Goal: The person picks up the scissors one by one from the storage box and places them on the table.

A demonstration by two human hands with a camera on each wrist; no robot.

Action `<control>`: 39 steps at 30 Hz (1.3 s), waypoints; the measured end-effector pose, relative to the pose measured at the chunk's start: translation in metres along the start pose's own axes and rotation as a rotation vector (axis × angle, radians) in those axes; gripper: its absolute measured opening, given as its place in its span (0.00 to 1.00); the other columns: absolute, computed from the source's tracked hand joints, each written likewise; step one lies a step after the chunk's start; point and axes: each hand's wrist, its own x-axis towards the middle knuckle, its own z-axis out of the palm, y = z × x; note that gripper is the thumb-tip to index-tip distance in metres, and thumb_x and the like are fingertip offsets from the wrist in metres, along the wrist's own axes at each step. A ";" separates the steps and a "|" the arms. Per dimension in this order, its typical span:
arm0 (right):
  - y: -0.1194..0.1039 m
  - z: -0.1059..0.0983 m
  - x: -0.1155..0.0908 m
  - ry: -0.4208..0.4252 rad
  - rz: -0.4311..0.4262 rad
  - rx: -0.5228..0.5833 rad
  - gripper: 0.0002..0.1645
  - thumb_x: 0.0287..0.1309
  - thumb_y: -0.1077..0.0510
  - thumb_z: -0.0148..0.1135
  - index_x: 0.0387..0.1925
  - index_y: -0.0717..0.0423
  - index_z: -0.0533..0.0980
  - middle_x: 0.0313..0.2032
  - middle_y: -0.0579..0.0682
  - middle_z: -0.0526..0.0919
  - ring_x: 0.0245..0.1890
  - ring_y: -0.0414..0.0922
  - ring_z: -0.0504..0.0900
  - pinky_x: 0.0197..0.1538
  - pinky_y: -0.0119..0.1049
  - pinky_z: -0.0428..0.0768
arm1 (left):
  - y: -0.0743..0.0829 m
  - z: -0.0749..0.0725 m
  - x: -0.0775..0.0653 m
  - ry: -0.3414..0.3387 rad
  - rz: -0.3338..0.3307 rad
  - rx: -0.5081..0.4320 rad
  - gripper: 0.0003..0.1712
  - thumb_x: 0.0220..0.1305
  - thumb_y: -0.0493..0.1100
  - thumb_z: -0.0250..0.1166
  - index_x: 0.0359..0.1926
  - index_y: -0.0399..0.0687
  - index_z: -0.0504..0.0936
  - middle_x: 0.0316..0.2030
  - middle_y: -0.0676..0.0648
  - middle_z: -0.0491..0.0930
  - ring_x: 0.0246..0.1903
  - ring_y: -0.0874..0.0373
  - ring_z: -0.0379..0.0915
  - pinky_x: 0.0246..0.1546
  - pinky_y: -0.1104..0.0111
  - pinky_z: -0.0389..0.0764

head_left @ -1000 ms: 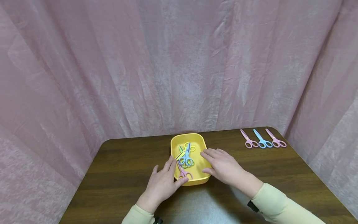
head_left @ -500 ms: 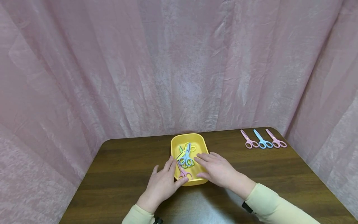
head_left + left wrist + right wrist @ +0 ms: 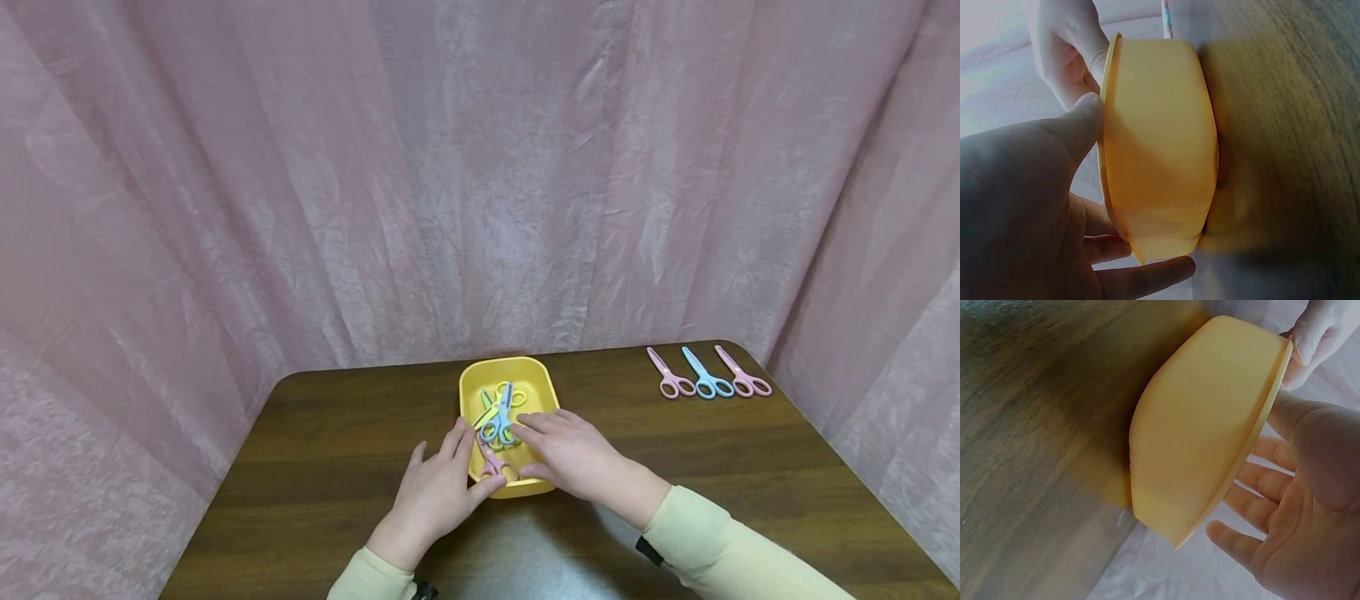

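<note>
A yellow plastic tray [image 3: 551, 392] stands on the table and holds several pairs of small scissors. Blue scissors [image 3: 507, 407] lie on top of yellow scissors [image 3: 489, 414] and partly hidden green ones. Pink scissors [image 3: 491, 461] rest at the tray's near left. My left hand [image 3: 438, 492] holds the tray at its near left corner, thumb on the near rim, fingers along the left side. From the right, my right hand [image 3: 577, 457] reaches over the rim, fingers extended and spread, fingertips close to the blue scissors' handles. Contact there cannot be told.
At the table's far right lie three pairs of scissors in a row: pink scissors [image 3: 671, 377], blue scissors [image 3: 707, 377] and more pink scissors [image 3: 742, 375]. Pink curtains [image 3: 480, 183] hang behind and beside the dark wooden table [image 3: 337, 442].
My right hand has moved left, from the tray's right rim to over its inside, nearer the blue scissors. The left hand and the tray stay almost where they were.
</note>
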 end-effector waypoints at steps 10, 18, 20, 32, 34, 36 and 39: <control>-0.006 0.005 0.017 -0.029 -0.017 0.044 0.32 0.64 0.41 0.80 0.61 0.55 0.86 0.61 0.56 0.88 0.62 0.51 0.86 0.66 0.52 0.81 | -0.001 0.001 0.000 0.004 0.010 0.004 0.54 0.76 0.75 0.61 0.82 0.37 0.69 0.82 0.36 0.65 0.69 0.41 0.79 0.73 0.32 0.65; -0.009 0.008 0.024 -0.074 -0.004 0.058 0.29 0.64 0.44 0.82 0.60 0.54 0.87 0.59 0.54 0.89 0.60 0.51 0.87 0.65 0.51 0.82 | -0.002 0.002 0.001 0.010 0.011 0.006 0.55 0.76 0.76 0.61 0.82 0.37 0.69 0.82 0.36 0.65 0.69 0.42 0.79 0.73 0.32 0.66; -0.010 0.008 0.025 -0.081 0.001 0.058 0.28 0.63 0.45 0.82 0.59 0.54 0.87 0.59 0.55 0.89 0.60 0.52 0.87 0.65 0.51 0.82 | -0.002 0.002 0.000 0.008 0.010 0.006 0.55 0.76 0.76 0.61 0.82 0.37 0.69 0.81 0.36 0.65 0.69 0.42 0.79 0.73 0.32 0.66; -0.013 0.010 0.033 -0.107 -0.010 0.050 0.25 0.59 0.45 0.84 0.53 0.51 0.89 0.49 0.47 0.90 0.51 0.47 0.88 0.60 0.48 0.84 | 0.000 0.000 -0.003 0.029 0.026 0.020 0.55 0.76 0.77 0.58 0.81 0.36 0.71 0.81 0.36 0.67 0.67 0.41 0.81 0.71 0.33 0.69; -0.013 0.012 0.035 -0.101 -0.019 0.054 0.23 0.59 0.45 0.84 0.50 0.51 0.88 0.45 0.45 0.89 0.47 0.46 0.88 0.59 0.47 0.84 | 0.000 0.000 -0.003 0.027 0.026 0.024 0.55 0.76 0.78 0.57 0.81 0.36 0.70 0.81 0.36 0.67 0.67 0.42 0.80 0.71 0.33 0.68; -0.013 0.013 0.036 -0.100 -0.022 0.060 0.22 0.58 0.46 0.85 0.49 0.51 0.88 0.42 0.44 0.87 0.45 0.45 0.87 0.57 0.47 0.85 | 0.000 0.001 -0.002 0.027 0.029 0.027 0.55 0.77 0.78 0.58 0.81 0.36 0.70 0.81 0.36 0.67 0.67 0.41 0.81 0.71 0.33 0.69; -0.014 0.015 0.038 -0.108 -0.019 0.071 0.19 0.58 0.47 0.85 0.45 0.50 0.88 0.39 0.42 0.86 0.42 0.44 0.86 0.56 0.47 0.85 | -0.001 0.001 -0.002 0.017 0.024 0.029 0.55 0.77 0.77 0.58 0.82 0.37 0.70 0.81 0.37 0.66 0.68 0.41 0.80 0.72 0.32 0.68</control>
